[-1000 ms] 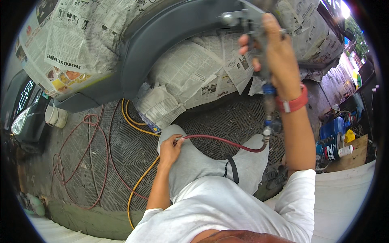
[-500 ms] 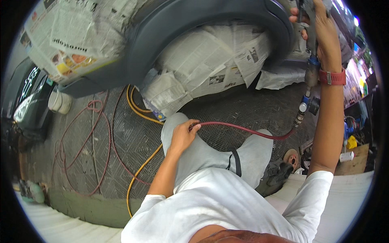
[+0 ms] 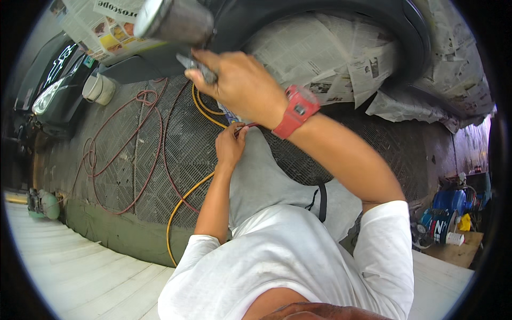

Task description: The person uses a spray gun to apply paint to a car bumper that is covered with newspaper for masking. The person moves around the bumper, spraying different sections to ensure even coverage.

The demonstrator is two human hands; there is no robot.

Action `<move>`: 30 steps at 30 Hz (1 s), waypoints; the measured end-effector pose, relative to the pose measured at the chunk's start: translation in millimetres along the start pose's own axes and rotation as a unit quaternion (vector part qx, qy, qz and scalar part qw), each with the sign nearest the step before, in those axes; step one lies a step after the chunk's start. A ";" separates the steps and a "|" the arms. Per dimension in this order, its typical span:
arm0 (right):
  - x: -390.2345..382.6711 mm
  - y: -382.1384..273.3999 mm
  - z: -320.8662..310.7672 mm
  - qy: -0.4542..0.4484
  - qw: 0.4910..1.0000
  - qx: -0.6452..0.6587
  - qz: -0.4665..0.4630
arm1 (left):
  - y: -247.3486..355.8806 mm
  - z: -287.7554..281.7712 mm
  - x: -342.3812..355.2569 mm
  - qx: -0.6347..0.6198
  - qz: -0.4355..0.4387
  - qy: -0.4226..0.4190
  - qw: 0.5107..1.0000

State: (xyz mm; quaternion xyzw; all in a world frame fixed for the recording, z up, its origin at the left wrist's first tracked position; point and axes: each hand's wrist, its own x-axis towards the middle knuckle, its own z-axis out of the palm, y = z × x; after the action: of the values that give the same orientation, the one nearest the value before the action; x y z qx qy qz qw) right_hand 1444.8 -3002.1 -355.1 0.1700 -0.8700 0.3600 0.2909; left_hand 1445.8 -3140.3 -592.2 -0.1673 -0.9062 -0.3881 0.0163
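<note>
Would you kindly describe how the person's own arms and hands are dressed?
The left hand and right hand are both without gloves. The white left sleeve and white right sleeve are short, leaving the forearms uncovered. A chunky red watch with a broad strap circles the right wrist.

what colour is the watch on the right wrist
The watch is red, showing best in the head view.
</note>
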 end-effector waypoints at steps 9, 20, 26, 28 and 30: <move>-60.1 41.0 70.3 0.063 0.983 0.163 0.053 | -119.5 -32.7 34.3 0.160 -0.150 0.032 0.975; -8.1 26.2 177.2 -0.135 0.980 0.146 0.000 | -35.4 -98.6 26.6 -0.320 -0.019 0.083 0.944; 20.7 -0.2 190.6 -0.182 0.960 0.211 -0.041 | -27.0 -119.9 48.2 -0.488 0.072 0.233 0.838; 14.5 -3.3 181.5 -0.171 0.960 0.203 -0.086 | -38.7 -131.6 54.1 -0.462 0.096 0.278 0.836; -15.1 -5.4 159.0 -0.191 0.953 0.212 -0.106 | -55.9 -147.5 50.7 -0.450 0.046 0.374 0.810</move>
State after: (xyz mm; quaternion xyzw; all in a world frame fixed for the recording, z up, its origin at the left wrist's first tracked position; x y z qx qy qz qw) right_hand 1398.2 -3119.8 -452.6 0.3845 -0.7902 0.4638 0.1128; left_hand 1365.5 -3266.0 -520.2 -0.0389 -0.5456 -0.7836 0.2945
